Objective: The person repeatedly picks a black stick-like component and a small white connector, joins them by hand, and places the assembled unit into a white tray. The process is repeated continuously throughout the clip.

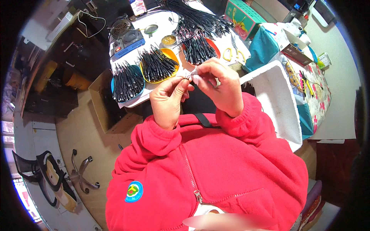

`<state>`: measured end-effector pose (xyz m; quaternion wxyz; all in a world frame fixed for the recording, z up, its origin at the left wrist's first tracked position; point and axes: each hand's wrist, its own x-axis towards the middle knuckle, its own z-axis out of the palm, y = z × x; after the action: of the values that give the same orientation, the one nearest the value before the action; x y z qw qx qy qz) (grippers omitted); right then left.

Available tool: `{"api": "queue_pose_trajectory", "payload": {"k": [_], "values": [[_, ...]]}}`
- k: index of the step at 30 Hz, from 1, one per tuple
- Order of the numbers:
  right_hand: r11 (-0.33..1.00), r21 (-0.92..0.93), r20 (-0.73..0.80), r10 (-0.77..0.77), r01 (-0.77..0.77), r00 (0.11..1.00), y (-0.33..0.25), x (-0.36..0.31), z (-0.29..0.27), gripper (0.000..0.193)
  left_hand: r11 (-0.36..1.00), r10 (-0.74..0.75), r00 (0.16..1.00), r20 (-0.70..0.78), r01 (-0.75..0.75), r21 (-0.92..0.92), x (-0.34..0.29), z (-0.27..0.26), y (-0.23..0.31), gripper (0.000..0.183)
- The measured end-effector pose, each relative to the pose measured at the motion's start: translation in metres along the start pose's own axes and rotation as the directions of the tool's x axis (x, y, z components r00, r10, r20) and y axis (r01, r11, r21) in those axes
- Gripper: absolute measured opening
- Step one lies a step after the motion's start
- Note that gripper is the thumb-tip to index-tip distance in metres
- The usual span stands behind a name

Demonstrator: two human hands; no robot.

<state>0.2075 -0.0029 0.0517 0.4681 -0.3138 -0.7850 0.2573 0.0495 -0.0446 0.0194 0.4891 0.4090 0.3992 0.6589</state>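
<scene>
Both hands are working close together above the near edge of the bench (160, 19). The left hand (167, 100) is pinching with thumb and forefinger; its fingers (180, 81) are grasping one end of a small pale part (192, 73). The right hand (217, 86) is meeting it from the other side, its fingers (200, 73) clenching on the same part. The part is sitting exactly between the two sets of fingertips; its shape is too small to resolve.

Just beyond the fingers, three shallow dishes are holding bundles of black cable ends: a blue dish (129, 82) beyond the left fingers, a yellow dish (158, 64) straight ahead, an orange-red dish (199, 49) beyond the right fingers. Further beyond, a long bundle of black cables (192, 17) is trailing across the bench. A small round tin (169, 40) is lying between the dishes, and a blue device with a wire coil (125, 36) is standing beyond the blue dish. To the right of the right fingers, a white foam box (275, 98) is standing. Yellow-handled scissors (231, 54) are lying beyond it.
</scene>
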Motion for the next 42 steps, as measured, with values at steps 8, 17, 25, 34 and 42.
{"api": "queue_pose_trajectory", "payload": {"k": [8,17,25,34,42], "values": [[0.877,0.363,0.089,0.303,-0.315,0.949,0.013,0.007,0.004,0.014,0.973,-0.139,0.986,0.094,0.153,-0.171,0.000,-0.004,0.001,0.017],[0.988,0.112,0.044,0.100,-0.105,0.994,0.002,-0.002,0.001,0.009,0.990,-0.083,0.994,0.066,0.090,-0.108,0.001,-0.002,-0.003,0.013],[0.049,0.920,0.357,0.301,-0.389,0.884,0.027,-0.013,0.032,0.020,0.851,-0.298,0.903,0.310,0.399,-0.343,0.002,-0.013,-0.004,0.016],[0.143,0.788,0.550,0.273,-0.598,0.789,0.050,-0.006,0.015,0.015,0.850,-0.401,0.821,0.407,0.499,-0.168,0.016,-0.027,-0.006,0.017],[0.315,0.648,0.626,0.298,-0.693,0.721,0.089,0.031,0.022,0.019,0.973,-0.231,0.958,0.169,0.223,0.065,0.025,-0.037,-0.009,0.017]]}}
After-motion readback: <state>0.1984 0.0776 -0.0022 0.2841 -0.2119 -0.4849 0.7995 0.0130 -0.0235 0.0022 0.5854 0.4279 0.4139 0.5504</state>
